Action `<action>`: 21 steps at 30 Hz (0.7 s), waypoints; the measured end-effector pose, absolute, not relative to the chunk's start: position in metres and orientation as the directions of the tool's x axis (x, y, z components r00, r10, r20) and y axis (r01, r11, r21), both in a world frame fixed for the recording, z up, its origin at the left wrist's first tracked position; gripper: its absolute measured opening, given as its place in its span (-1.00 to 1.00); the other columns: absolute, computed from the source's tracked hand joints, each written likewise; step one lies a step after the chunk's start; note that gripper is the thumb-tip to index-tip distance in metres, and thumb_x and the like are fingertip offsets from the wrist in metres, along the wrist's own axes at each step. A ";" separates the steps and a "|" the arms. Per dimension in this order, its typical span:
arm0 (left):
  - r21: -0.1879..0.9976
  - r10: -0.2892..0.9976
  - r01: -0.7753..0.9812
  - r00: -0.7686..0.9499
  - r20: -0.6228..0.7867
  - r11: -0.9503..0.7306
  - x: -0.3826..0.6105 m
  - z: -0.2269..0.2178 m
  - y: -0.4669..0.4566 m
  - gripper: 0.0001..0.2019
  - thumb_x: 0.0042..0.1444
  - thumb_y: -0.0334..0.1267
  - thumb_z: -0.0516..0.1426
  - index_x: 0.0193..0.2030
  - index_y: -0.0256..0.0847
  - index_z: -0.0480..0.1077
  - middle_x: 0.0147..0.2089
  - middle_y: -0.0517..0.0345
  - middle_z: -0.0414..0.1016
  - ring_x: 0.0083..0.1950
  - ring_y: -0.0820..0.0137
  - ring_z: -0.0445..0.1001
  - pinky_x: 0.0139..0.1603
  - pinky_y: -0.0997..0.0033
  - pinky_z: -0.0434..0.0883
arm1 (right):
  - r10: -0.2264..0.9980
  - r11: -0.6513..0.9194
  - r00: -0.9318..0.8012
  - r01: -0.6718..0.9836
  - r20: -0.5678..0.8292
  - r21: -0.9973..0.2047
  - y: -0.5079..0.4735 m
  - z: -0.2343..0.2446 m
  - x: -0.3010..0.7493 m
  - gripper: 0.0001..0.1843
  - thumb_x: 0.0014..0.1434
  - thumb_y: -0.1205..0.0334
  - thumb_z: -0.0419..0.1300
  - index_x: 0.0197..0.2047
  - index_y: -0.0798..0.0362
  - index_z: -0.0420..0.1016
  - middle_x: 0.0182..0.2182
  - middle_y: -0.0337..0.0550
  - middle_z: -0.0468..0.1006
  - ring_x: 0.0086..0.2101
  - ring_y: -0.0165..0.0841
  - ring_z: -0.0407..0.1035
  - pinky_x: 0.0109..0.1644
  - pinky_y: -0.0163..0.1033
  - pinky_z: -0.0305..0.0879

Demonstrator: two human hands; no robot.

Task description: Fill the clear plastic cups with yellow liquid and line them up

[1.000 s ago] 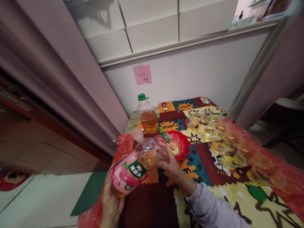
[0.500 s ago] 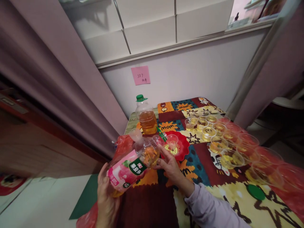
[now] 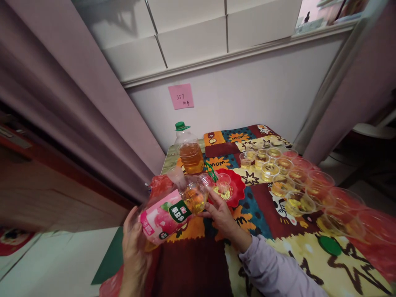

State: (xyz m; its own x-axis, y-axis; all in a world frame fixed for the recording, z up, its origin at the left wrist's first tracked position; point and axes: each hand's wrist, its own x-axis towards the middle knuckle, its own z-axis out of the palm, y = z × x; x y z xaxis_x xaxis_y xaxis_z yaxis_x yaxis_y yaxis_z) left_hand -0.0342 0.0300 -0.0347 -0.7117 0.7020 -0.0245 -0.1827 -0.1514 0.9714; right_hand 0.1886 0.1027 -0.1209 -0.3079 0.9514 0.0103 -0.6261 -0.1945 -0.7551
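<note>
My left hand (image 3: 133, 247) grips the bottom end of a clear juice bottle (image 3: 173, 208) with a pink label. The bottle lies tilted, its open neck pointing right toward a small clear cup (image 3: 223, 183) that stands on a red plate (image 3: 235, 187). A little amber juice sits in the bottle's upper part. My right hand (image 3: 220, 216) holds the bottle near its shoulder from below, fingers curled round it. The bottle's green cap ring (image 3: 211, 171) hangs by the neck.
A second bottle (image 3: 189, 150) with a green cap, half full of amber liquid, stands behind. Several clear cups (image 3: 286, 183) with yellow drink fill the right side of the patterned tablecloth (image 3: 266, 231). A green lid (image 3: 329, 245) lies near me. A red plastic bag (image 3: 159, 185) is at the left edge.
The bottle has swung a little lower and leftward, and the juice has run back from the neck. My left hand slid down and left with it.
</note>
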 end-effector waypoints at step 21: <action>0.977 0.737 -0.180 -0.675 -0.037 -0.116 -0.024 -0.012 0.039 -0.19 -0.28 0.08 0.59 0.18 0.04 0.55 -0.01 0.22 0.64 -0.20 0.35 0.56 -0.26 0.41 0.50 | 0.947 -0.199 -0.319 -0.690 0.045 -0.696 0.102 -0.112 0.190 -0.19 0.23 -0.13 0.53 0.48 -0.26 0.46 0.48 -0.12 0.46 0.24 -0.06 0.56 0.12 0.04 0.72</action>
State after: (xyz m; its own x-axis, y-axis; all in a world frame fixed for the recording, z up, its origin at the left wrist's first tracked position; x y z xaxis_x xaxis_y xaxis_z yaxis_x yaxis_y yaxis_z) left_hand -0.0239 0.0390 -0.0115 -0.6753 0.7366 -0.0372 -0.1800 -0.1157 0.9768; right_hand 0.1899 0.1020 -0.1124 -0.3188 0.9468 0.0447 -0.6898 -0.1995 -0.6959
